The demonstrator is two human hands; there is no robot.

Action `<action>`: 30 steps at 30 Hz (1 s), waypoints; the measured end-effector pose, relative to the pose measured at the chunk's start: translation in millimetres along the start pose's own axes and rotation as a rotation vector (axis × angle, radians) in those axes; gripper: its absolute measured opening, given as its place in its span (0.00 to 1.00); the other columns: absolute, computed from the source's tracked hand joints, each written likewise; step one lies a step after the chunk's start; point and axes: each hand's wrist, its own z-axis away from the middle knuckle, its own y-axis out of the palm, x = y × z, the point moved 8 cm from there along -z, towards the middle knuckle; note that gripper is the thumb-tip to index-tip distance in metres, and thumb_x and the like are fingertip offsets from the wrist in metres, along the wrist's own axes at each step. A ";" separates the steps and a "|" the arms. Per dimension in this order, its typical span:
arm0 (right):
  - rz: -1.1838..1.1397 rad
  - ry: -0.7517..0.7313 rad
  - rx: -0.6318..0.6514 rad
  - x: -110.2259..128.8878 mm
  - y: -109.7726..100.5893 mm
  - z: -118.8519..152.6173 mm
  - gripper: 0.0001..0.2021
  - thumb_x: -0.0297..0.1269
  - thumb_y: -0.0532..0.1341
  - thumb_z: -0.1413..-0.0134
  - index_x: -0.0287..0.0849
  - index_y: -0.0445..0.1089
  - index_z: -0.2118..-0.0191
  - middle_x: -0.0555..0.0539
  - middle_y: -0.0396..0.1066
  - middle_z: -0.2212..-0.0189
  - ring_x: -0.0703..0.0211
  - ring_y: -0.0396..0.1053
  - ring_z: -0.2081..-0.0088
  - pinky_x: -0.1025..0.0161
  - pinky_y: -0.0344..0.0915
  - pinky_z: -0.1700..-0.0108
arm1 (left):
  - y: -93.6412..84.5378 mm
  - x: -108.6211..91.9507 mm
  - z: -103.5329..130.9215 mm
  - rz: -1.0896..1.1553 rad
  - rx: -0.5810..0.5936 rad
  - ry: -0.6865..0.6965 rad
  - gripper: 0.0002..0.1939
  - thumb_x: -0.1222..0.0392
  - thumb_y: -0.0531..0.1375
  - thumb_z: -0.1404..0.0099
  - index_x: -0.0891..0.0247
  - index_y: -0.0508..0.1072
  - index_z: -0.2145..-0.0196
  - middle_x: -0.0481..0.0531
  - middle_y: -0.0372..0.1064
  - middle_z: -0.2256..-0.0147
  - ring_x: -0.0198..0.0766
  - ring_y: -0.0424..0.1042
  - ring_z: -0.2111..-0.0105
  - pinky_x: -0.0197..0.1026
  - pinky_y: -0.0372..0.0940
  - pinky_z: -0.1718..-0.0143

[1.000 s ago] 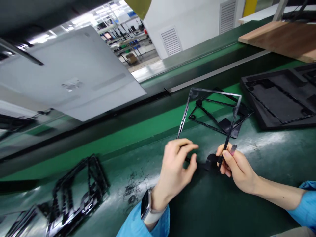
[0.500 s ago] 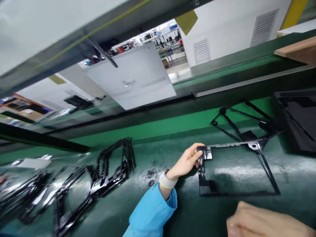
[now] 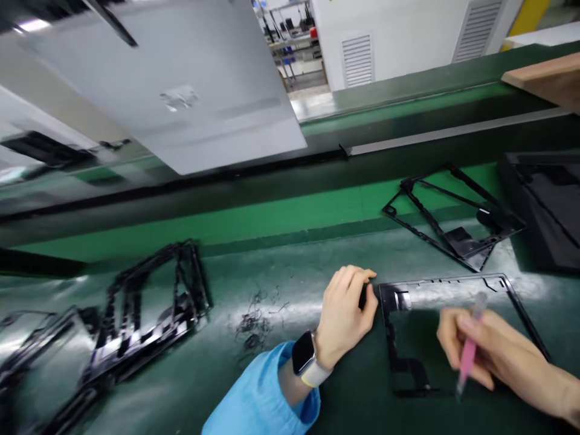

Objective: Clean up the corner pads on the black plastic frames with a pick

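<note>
My left hand [image 3: 347,314] rests just left of a thin black rectangular plastic frame [image 3: 395,338], its fingers loosely curled and the thumb apart, with nothing visible in it. The frame lies flat on the green bench. Above its middle, my right hand [image 3: 493,347] grips a slim pink pen-like tool [image 3: 468,356]. Motion blurs the tool's ends, so I cannot tell the kind of tip. Part of the frame's lower right side is hidden behind this hand. A smartwatch [image 3: 304,353] and a blue sleeve are on my left arm.
Thin black shavings [image 3: 254,323] lie on the bench [image 3: 290,260] left of my hand. More black frames [image 3: 149,314] are stacked at the left. Other frames [image 3: 457,223] lie at the back right, beside a dark box-like object [image 3: 546,211]. A pale panel [image 3: 194,103] hangs at the back.
The frame was held tilted up by my left hand; now it lies flat, let go. My right hand has come up over it with the pink tool now showing. The view has shifted right and downward.
</note>
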 end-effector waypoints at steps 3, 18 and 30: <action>-0.005 -0.095 -0.151 13.0 -21.6 -14.4 0.19 0.52 0.53 0.21 0.46 0.75 0.56 0.50 0.73 0.69 0.64 0.66 0.73 0.66 0.63 0.71 | -2.9 -8.2 1.9 -0.013 0.010 0.059 0.09 0.69 0.56 0.28 0.61 0.71 0.53 0.56 0.74 0.55 0.48 0.72 0.54 0.51 0.67 0.52; 0.340 -0.336 -0.273 27.1 -18.4 -12.4 0.08 0.33 0.62 0.27 0.51 0.78 0.51 0.50 0.79 0.62 0.59 0.76 0.64 0.62 0.71 0.61 | -0.7 -15.3 6.8 -0.117 0.192 0.105 0.23 0.58 0.63 0.30 0.60 0.67 0.40 0.63 0.69 0.41 0.58 0.66 0.39 0.61 0.64 0.40; 0.385 -0.086 -0.005 2.0 36.8 -1.7 0.06 0.35 0.61 0.27 0.48 0.77 0.55 0.51 0.79 0.63 0.61 0.77 0.65 0.64 0.71 0.61 | 0.0 -15.8 4.7 -0.145 0.190 0.120 0.21 0.58 0.63 0.30 0.62 0.68 0.42 0.64 0.70 0.42 0.58 0.67 0.40 0.61 0.63 0.41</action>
